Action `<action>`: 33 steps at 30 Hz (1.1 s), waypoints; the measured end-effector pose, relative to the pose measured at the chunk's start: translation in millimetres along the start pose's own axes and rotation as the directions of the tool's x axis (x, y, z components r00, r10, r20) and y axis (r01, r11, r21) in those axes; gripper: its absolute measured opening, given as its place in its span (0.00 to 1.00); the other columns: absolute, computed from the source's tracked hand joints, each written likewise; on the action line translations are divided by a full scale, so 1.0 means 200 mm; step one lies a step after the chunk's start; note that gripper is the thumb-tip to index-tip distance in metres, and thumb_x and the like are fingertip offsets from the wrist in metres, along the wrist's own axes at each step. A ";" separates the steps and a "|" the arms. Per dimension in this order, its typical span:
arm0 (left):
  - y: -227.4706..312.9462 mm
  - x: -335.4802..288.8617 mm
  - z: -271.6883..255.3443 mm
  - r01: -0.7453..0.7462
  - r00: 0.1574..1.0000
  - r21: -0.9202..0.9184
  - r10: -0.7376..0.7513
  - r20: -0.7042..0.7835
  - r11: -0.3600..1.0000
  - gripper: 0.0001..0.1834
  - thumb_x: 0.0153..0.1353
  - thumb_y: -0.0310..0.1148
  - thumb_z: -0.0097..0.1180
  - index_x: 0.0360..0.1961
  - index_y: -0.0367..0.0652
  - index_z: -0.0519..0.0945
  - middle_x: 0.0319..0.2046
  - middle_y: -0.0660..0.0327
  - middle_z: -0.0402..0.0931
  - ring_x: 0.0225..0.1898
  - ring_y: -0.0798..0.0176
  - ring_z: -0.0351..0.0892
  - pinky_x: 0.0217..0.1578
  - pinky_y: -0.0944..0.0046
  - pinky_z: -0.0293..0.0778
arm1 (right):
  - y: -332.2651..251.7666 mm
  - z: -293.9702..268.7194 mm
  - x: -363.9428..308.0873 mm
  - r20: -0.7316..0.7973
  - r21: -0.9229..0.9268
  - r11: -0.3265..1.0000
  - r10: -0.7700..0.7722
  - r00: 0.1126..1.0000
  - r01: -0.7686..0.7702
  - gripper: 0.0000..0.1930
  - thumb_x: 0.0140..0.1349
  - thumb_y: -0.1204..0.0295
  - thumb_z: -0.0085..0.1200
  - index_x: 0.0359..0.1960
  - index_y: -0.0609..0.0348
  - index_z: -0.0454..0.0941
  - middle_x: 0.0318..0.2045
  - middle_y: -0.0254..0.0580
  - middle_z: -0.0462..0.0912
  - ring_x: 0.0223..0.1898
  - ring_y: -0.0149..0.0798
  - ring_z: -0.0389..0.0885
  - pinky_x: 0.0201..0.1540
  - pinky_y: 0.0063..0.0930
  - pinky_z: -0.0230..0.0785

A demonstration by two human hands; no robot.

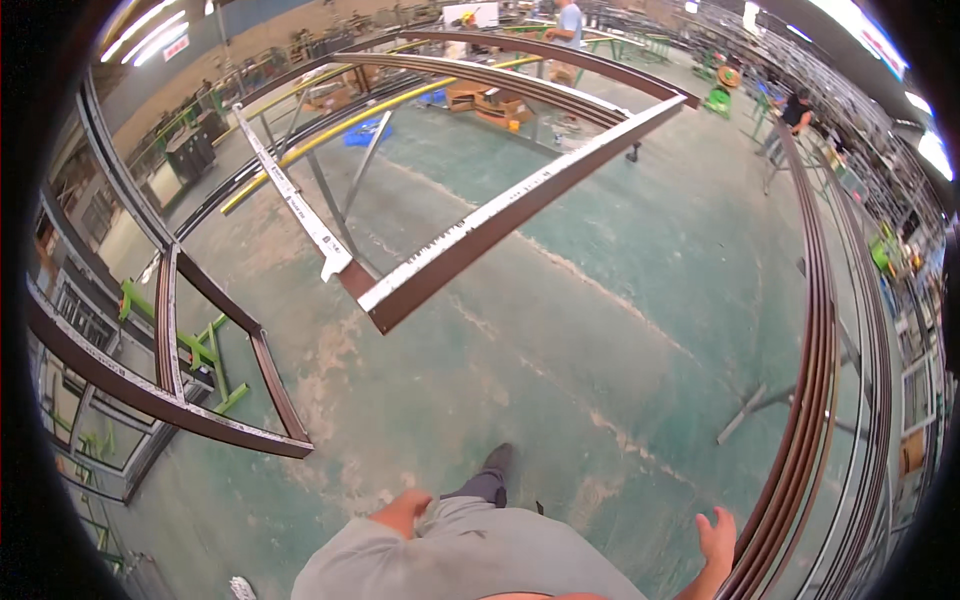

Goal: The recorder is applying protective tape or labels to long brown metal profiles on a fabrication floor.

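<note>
My left hand hangs beside my waist, against the grey shirt; its fingers are too blurred and hidden to make out. Out to the right, my right hand is open, thumb and fingers apart, with nothing in it. It is close beside a bundle of long brown profiles, and I cannot tell whether it touches them. Ahead of me, a large brown metal frame with white film strips on its edges lies raised on supports. Neither hand is on it.
On the left, another brown frame stands near a green stand. A yellow bar runs beneath the large frame, near cardboard boxes and a blue sheet. A person stands far right, another at the back.
</note>
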State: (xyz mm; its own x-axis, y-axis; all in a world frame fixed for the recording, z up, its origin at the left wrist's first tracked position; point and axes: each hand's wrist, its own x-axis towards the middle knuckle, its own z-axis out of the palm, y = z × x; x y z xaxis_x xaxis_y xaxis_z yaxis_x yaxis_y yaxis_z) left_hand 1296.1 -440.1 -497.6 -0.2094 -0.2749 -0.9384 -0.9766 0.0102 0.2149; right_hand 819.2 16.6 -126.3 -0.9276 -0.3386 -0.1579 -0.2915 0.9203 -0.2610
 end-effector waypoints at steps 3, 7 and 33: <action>0.63 0.21 -0.37 -0.228 0.974 -0.410 0.200 -0.111 0.883 0.16 0.56 0.40 0.49 0.17 0.43 0.76 0.15 0.58 0.74 0.15 0.63 0.72 0.16 0.58 0.67 | -0.33 -0.05 0.27 0.023 0.062 0.998 -0.033 0.999 0.032 0.27 0.53 0.62 0.63 0.52 0.65 0.75 0.53 0.56 0.76 0.57 0.55 0.72 0.60 0.42 0.63; 1.42 0.23 -0.77 -0.370 0.928 -0.471 0.297 -0.224 0.801 0.11 0.57 0.39 0.50 0.26 0.43 0.77 0.16 0.60 0.72 0.14 0.63 0.70 0.15 0.60 0.66 | -0.56 -0.22 0.56 -0.039 0.163 0.977 -0.133 0.990 0.138 0.26 0.53 0.63 0.62 0.51 0.65 0.75 0.52 0.56 0.77 0.56 0.54 0.73 0.59 0.40 0.64; 3.80 0.61 -1.11 -0.093 0.992 -0.629 0.017 -0.126 0.772 0.11 0.63 0.41 0.54 0.41 0.48 0.76 0.27 0.63 0.77 0.28 0.64 0.78 0.26 0.61 0.75 | 0.73 -0.92 3.77 -0.610 -0.135 0.896 0.261 0.748 -0.423 0.31 0.65 0.52 0.49 0.63 0.61 0.66 0.65 0.59 0.63 0.65 0.58 0.61 0.66 0.45 0.55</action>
State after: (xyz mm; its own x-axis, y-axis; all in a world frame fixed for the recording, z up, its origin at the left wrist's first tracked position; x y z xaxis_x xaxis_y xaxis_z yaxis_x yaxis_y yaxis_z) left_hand 540.0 -678.3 -388.3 -0.2178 -0.3940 -0.8929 -0.7033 -0.5710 0.4235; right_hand 33.7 -68.2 -107.6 -0.9124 0.1069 0.3950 0.0996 0.9943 -0.0390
